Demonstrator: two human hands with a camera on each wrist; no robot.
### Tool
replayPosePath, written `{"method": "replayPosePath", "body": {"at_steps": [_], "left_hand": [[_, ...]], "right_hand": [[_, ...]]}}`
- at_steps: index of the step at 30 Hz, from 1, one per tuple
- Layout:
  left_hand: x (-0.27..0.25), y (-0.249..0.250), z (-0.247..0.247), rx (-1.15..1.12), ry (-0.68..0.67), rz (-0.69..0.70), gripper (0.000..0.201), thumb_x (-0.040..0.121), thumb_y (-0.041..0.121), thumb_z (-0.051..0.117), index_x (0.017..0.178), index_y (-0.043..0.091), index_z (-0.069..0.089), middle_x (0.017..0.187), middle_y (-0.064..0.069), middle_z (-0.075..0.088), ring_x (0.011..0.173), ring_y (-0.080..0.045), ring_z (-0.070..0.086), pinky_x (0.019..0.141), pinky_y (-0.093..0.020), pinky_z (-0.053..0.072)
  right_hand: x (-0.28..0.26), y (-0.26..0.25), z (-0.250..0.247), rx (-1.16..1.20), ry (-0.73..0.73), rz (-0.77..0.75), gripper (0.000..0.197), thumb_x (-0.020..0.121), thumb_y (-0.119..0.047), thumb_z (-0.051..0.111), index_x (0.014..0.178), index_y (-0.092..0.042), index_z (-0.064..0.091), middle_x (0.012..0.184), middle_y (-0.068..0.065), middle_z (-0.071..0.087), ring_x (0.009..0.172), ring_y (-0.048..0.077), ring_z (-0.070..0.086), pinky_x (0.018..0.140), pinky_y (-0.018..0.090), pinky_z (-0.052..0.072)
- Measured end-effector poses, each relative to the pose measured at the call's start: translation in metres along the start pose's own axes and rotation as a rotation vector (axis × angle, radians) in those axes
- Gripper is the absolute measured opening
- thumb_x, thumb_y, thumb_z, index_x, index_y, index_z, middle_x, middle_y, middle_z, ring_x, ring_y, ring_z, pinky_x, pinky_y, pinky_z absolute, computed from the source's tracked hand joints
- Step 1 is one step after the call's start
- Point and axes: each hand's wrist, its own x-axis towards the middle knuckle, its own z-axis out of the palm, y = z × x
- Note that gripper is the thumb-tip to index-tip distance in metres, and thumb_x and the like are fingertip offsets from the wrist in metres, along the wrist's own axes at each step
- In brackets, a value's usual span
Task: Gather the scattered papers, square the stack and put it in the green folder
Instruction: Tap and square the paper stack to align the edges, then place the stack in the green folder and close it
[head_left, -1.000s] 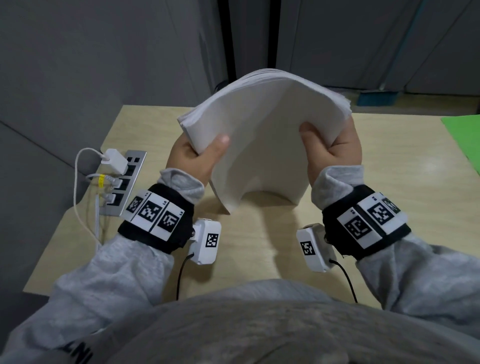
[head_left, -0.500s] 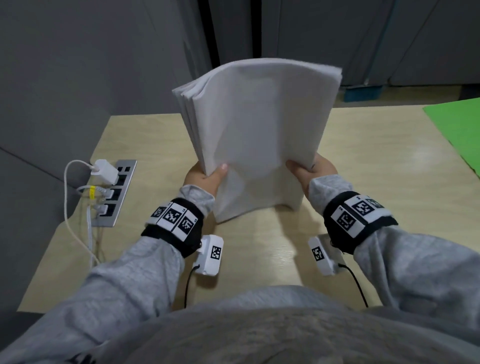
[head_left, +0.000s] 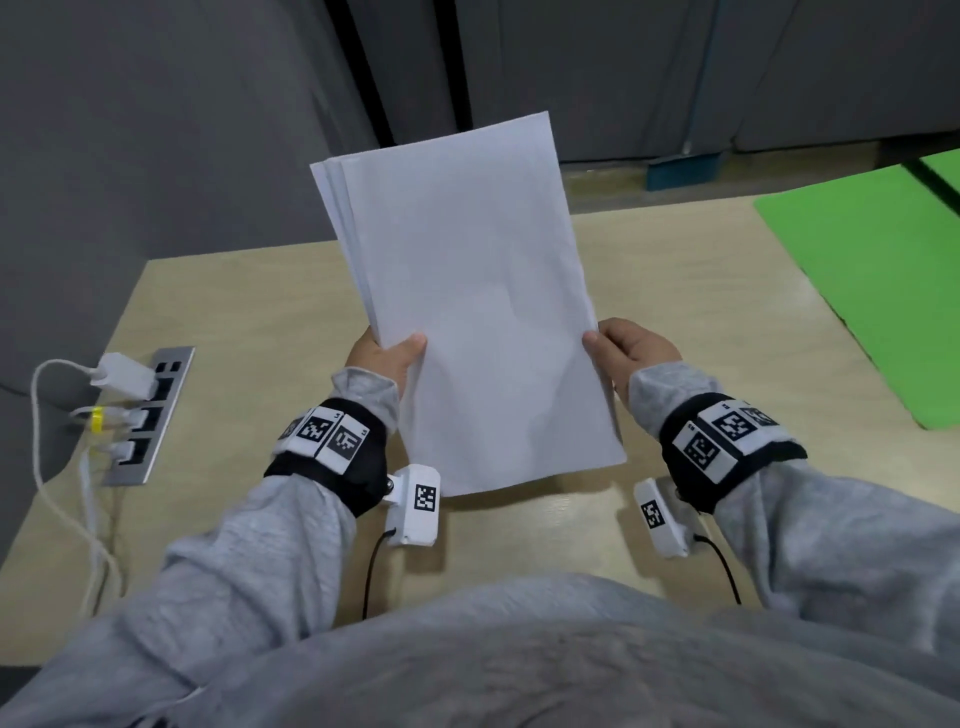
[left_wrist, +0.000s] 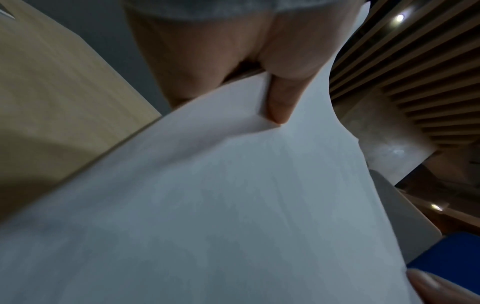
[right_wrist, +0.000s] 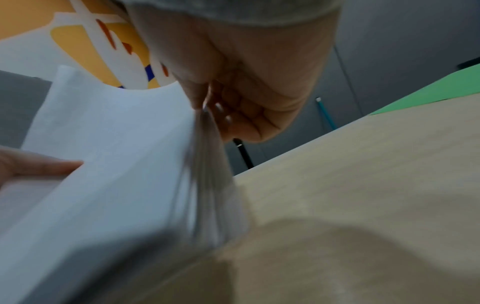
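Thick stack of plain white paper sheets (head_left: 467, 312) held upright w/ bottom edge on pale wood surface (head_left: 249, 322), prob. for squaring. Left hand (head_left: 387, 356) & right hand (head_left: 631, 345) fingers pinch side edges. Flat green folder (head_left: 862, 280) lies right, well apart.
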Motion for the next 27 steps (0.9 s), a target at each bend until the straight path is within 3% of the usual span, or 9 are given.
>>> {"method": "replayPosePath", "body": {"at_steps": [4, 6, 10, 13, 16, 19, 22, 24, 27], "left_hand": [[-0.011, 0.009, 0.053, 0.076, -0.021, 0.002, 0.014, 0.088, 0.015, 0.063, 0.081, 0.023, 0.054, 0.080, 0.005, 0.056, 0.090, -0.019, 0.053, 0.067, -0.021, 0.045], [-0.019, 0.012, 0.077, 0.086, -0.022, -0.011, 0.011, 0.088, 0.016, 0.062, 0.098, 0.010, 0.062, 0.088, 0.000, 0.061, 0.089, -0.020, 0.056, 0.076, -0.024, 0.045], [-0.031, 0.017, 0.121, 0.103, -0.028, -0.016, 0.034, 0.089, 0.014, 0.060, 0.122, 0.003, 0.056, 0.102, -0.004, 0.060, 0.094, -0.022, 0.058, 0.089, -0.026, 0.043], [-0.035, 0.018, 0.142, 0.120, -0.023, -0.034, 0.033, 0.090, 0.014, 0.059, 0.121, 0.004, 0.056, 0.095, -0.002, 0.060, 0.084, -0.020, 0.058, 0.075, -0.016, 0.044], [-0.032, 0.016, 0.152, 0.127, -0.019, -0.045, 0.033, 0.090, 0.015, 0.061, 0.121, 0.004, 0.055, 0.077, 0.007, 0.056, 0.060, -0.005, 0.057, 0.045, -0.001, 0.042], [-0.029, 0.014, 0.158, 0.136, 0.010, -0.029, 0.033, 0.089, 0.015, 0.062, 0.121, 0.008, 0.055, 0.076, 0.012, 0.049, 0.065, 0.000, 0.046, 0.041, 0.002, 0.036], [-0.026, 0.006, 0.153, 0.141, 0.026, -0.052, 0.009, 0.089, 0.015, 0.062, 0.094, 0.019, 0.057, 0.073, 0.012, 0.054, 0.059, -0.001, 0.053, 0.044, -0.001, 0.040], [-0.025, -0.001, 0.146, 0.116, 0.043, -0.075, 0.008, 0.088, 0.017, 0.062, 0.082, 0.020, 0.059, 0.073, 0.011, 0.059, 0.057, -0.003, 0.060, 0.053, -0.010, 0.045], [-0.022, -0.007, 0.135, 0.129, 0.080, -0.086, 0.023, 0.086, 0.024, 0.065, 0.108, 0.019, 0.063, 0.084, 0.012, 0.062, 0.078, -0.015, 0.061, 0.074, -0.017, 0.044]], "right_hand": [[0.016, 0.046, -0.059, 0.012, 0.153, 0.094, 0.015, 0.092, -0.027, 0.053, 0.082, -0.032, 0.062, 0.078, -0.009, 0.069, 0.078, 0.017, 0.067, 0.074, 0.029, 0.052], [0.023, 0.065, -0.090, -0.108, 0.176, 0.168, 0.013, 0.091, -0.032, 0.055, 0.100, -0.027, 0.063, 0.097, -0.002, 0.069, 0.092, 0.023, 0.064, 0.081, 0.027, 0.048], [0.037, 0.106, -0.138, -0.436, 0.160, 0.399, 0.051, 0.090, -0.043, 0.055, 0.133, -0.023, 0.038, 0.138, 0.010, 0.044, 0.118, 0.034, 0.051, 0.100, 0.043, 0.042], [0.043, 0.134, -0.158, -0.553, 0.154, 0.466, 0.066, 0.089, -0.049, 0.052, 0.142, -0.024, 0.023, 0.156, 0.009, 0.017, 0.138, 0.036, 0.030, 0.112, 0.051, 0.029], [0.047, 0.148, -0.166, -0.606, 0.098, 0.513, 0.077, 0.088, -0.057, 0.049, 0.147, -0.025, 0.012, 0.159, 0.011, -0.014, 0.147, 0.034, -0.001, 0.118, 0.052, 0.010], [0.052, 0.157, -0.167, -0.679, -0.002, 0.588, 0.091, 0.086, -0.068, 0.040, 0.151, -0.023, -0.005, 0.156, 0.015, -0.023, 0.146, 0.034, -0.012, 0.118, 0.052, 0.001], [0.045, 0.156, -0.162, -0.783, -0.047, 0.510, 0.086, 0.089, -0.066, 0.035, 0.151, -0.021, -0.004, 0.159, 0.012, -0.016, 0.147, 0.032, -0.005, 0.119, 0.052, 0.001], [0.043, 0.149, -0.152, -0.768, -0.075, 0.382, 0.070, 0.091, -0.061, 0.035, 0.146, -0.023, 0.014, 0.157, 0.010, 0.015, 0.142, 0.034, 0.023, 0.116, 0.055, 0.016], [0.048, 0.130, -0.142, -0.603, -0.121, 0.265, 0.052, 0.090, -0.056, 0.044, 0.133, -0.027, 0.035, 0.138, 0.007, 0.049, 0.115, 0.032, 0.054, 0.101, 0.051, 0.042]]}}
